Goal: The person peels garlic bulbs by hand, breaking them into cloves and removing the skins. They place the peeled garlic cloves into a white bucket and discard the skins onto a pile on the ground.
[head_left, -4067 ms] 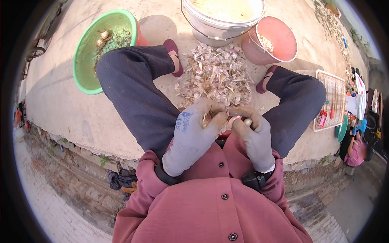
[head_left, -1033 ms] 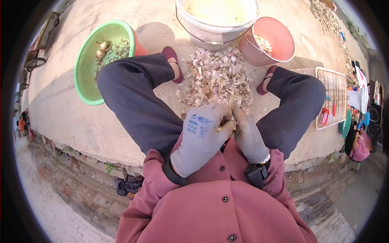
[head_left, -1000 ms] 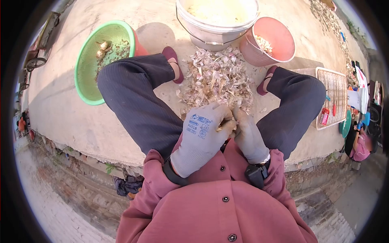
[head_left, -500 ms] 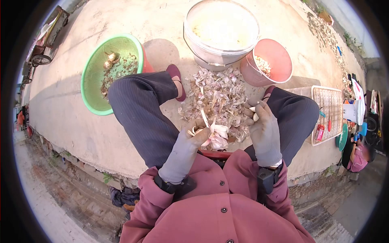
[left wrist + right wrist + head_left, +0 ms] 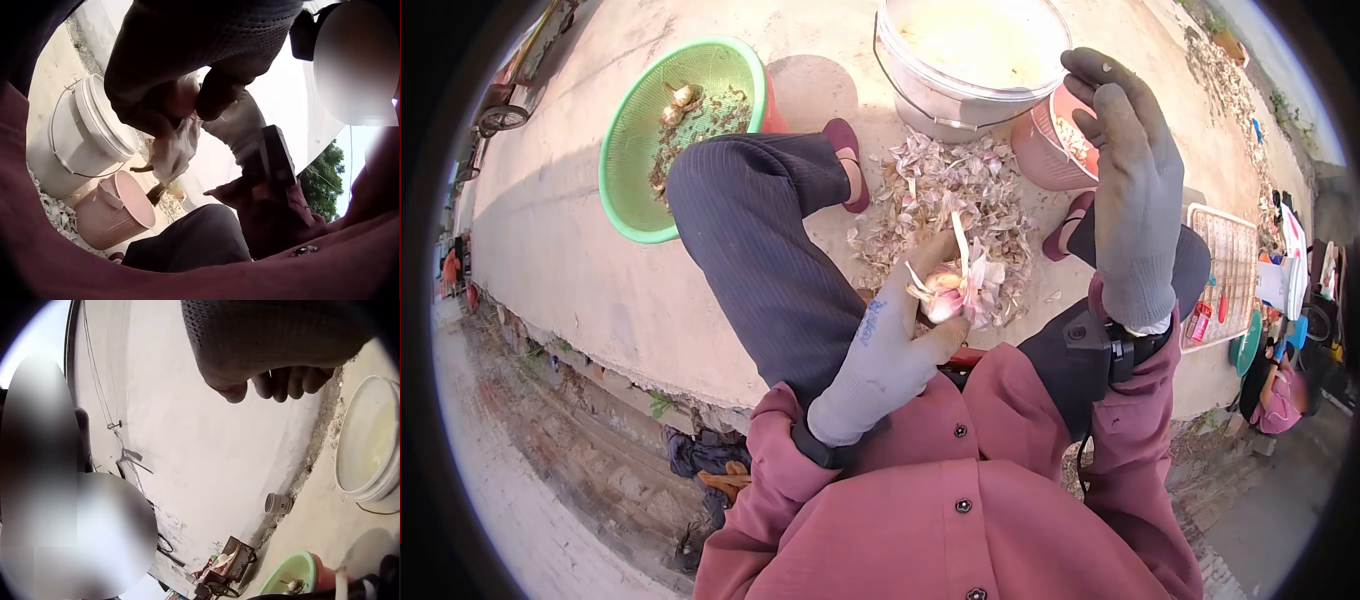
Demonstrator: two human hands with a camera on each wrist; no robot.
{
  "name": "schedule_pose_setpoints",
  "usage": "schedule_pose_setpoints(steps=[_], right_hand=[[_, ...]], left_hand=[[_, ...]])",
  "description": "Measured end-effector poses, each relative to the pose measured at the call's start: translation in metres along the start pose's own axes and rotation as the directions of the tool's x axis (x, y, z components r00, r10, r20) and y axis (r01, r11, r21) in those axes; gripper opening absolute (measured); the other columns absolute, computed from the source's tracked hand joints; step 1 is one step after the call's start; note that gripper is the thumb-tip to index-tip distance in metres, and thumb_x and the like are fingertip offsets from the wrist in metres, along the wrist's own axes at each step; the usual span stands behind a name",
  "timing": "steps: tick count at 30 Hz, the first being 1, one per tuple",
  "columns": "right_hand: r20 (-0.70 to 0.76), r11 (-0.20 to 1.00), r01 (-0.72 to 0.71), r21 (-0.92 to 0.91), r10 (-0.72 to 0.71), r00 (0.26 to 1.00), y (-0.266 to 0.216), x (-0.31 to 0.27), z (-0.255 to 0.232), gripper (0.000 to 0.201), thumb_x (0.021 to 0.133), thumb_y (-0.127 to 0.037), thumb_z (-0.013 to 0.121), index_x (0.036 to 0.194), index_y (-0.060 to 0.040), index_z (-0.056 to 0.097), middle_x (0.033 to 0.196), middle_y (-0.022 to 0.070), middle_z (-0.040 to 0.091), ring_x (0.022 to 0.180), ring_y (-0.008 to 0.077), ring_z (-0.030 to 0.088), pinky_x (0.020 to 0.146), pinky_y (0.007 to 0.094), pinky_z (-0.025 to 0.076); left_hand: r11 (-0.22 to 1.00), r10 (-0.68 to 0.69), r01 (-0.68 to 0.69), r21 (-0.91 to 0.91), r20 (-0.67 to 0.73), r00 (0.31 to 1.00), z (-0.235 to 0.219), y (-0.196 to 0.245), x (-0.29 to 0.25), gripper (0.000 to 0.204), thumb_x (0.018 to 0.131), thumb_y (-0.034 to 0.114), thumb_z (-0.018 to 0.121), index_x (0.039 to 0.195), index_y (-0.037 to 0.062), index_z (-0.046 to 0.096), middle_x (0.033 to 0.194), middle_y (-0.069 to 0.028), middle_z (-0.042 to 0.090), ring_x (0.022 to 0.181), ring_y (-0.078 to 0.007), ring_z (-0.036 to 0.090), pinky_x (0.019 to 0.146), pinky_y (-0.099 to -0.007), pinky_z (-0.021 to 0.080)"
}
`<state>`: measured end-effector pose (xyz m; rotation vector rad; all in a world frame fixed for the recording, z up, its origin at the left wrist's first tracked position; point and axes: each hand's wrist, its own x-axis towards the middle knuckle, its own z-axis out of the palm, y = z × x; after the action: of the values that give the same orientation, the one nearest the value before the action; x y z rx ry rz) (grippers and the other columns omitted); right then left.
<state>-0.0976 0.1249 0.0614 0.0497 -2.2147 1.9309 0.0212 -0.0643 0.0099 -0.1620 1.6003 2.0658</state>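
Note:
My gloved left hand [image 5: 890, 345] grips a partly peeled garlic bulb [image 5: 947, 300] with a pale stalk, thumb and fingers around it. In the left wrist view, loose papery skin [image 5: 177, 153] hangs below those fingers. My gloved right hand [image 5: 1138, 190] is raised at the right, its fingers extended and overlapping the pink bucket [image 5: 1040, 152] in the head view. A small pale spot shows near its fingertips. The right wrist view shows this hand [image 5: 281, 350] from the side, fingers slightly bent. Garlic cloves [image 5: 1075, 140] lie inside the pink bucket.
A heap of garlic skins [image 5: 935, 175] covers the ground between the feet. Behind it stands a white bucket [image 5: 940, 118] with pale contents. A green mesh basket [image 5: 612, 195] with garlic bulbs is at left, a wire-like tray [image 5: 1235, 245] at right. Another person [image 5: 1280, 395] sits far right.
My right hand, which held white cloves half a second ago, has risen forward and right to the pink bucket, its fingers straightened. My left hand has turned, showing the bulb on its inner side.

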Motion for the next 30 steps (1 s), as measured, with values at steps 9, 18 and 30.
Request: schedule_pose_setpoints(steps=[9, 18, 30], right_hand=[[0.279, 0.92, 0.066, -0.387, 0.049, 0.959, 0.032, -0.12, 0.0, 0.041, 0.078, -0.018, 0.076, 0.115, -0.0045, 0.066, 0.129, 0.0147, 0.056, 0.118, 0.0332, 0.052, 0.1, 0.0422, 0.043], [0.29, 0.858, 0.269, -0.438, -0.149, 0.945, 0.029, -0.119, -0.012, 0.039, 0.079, -0.016, 0.076, 0.115, -0.0064, 0.066, 0.12, 0.0101, 0.063, 0.108, 0.0323, 0.058, 0.095, 0.0437, 0.046], [0.133, 0.93, 0.148, -0.337, -0.109, 0.985, 0.042, -0.127, 0.003, 0.017, 0.09, -0.006, 0.064, 0.106, -0.0009, 0.067, 0.103, 0.0144, 0.066, 0.091, 0.0298, 0.064, 0.081, 0.0375, 0.052]], left_hand=[[0.911, 0.251, -0.247, 0.331, 0.031, 0.968, 0.01, -0.027, 0.014, 0.071, 0.086, 0.003, 0.059, 0.152, -0.0027, 0.034, 0.141, -0.0191, 0.052, 0.132, -0.0233, 0.05, 0.11, -0.0359, 0.04], [0.815, 0.359, -0.321, 0.482, 0.015, 0.933, 0.023, -0.018, 0.01, 0.07, 0.084, 0.0, 0.058, 0.151, -0.0051, 0.036, 0.143, -0.0233, 0.052, 0.133, -0.0297, 0.051, 0.111, -0.0378, 0.041], [0.757, 0.438, -0.352, 0.55, -0.027, 0.899, 0.034, -0.015, 0.003, 0.069, 0.08, -0.008, 0.051, 0.148, -0.0095, 0.037, 0.146, -0.0282, 0.047, 0.138, -0.0387, 0.047, 0.115, -0.0402, 0.037]])
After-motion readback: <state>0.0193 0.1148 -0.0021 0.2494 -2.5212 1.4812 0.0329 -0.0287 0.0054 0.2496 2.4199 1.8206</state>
